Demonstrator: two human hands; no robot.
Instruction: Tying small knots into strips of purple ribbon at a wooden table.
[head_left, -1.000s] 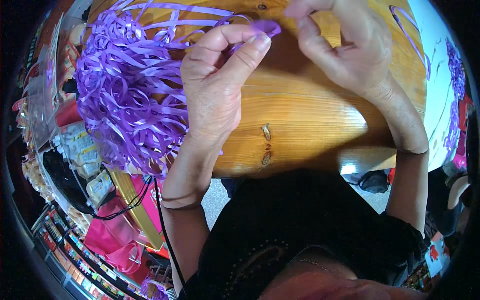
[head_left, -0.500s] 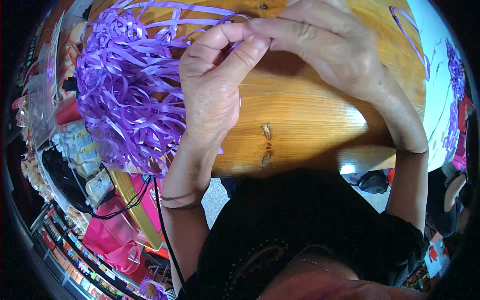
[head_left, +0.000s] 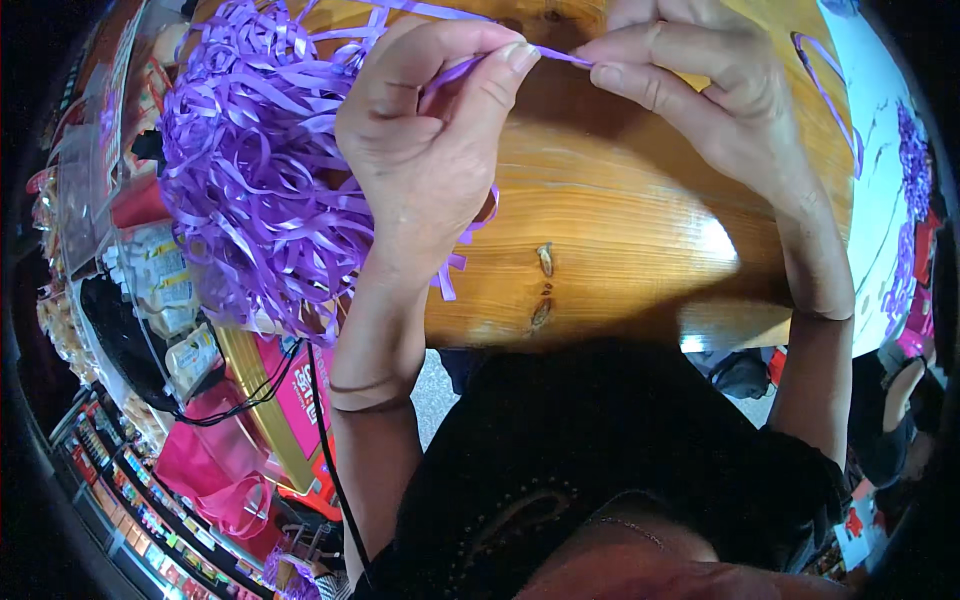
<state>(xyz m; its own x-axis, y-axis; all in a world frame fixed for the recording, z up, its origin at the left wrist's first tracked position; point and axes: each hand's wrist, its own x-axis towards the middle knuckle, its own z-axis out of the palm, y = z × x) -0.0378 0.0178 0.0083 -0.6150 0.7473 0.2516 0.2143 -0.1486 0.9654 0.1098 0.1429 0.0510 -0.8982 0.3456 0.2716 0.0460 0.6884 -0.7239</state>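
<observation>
Between my two hands a narrow purple ribbon (head_left: 563, 55) is stretched over the far part of the wooden table. My left hand (head_left: 435, 120) pinches it between thumb and index finger, and its tail hangs behind that wrist, with loose ends (head_left: 450, 278) showing on the table. With thumb and index finger, my right hand (head_left: 700, 90) grips the ribbon's other side, a short gap away. Left of my left hand lies a large tangled heap of purple ribbons (head_left: 265, 170). Another ribbon strand runs from the heap past the far side of my left hand.
The wooden table (head_left: 620, 240) has a looped purple ribbon (head_left: 830, 90) near its right edge. A white marbled surface (head_left: 870, 200) beyond bears more purple ribbon (head_left: 910, 160). Clear bins with packages (head_left: 160, 280) and a pink bag (head_left: 210, 470) stand left. A black cable (head_left: 335, 460) hangs beside my left arm.
My hands were touching at the fingertips; they have drawn apart, the right one to the right, and the ribbon between them now shows taut.
</observation>
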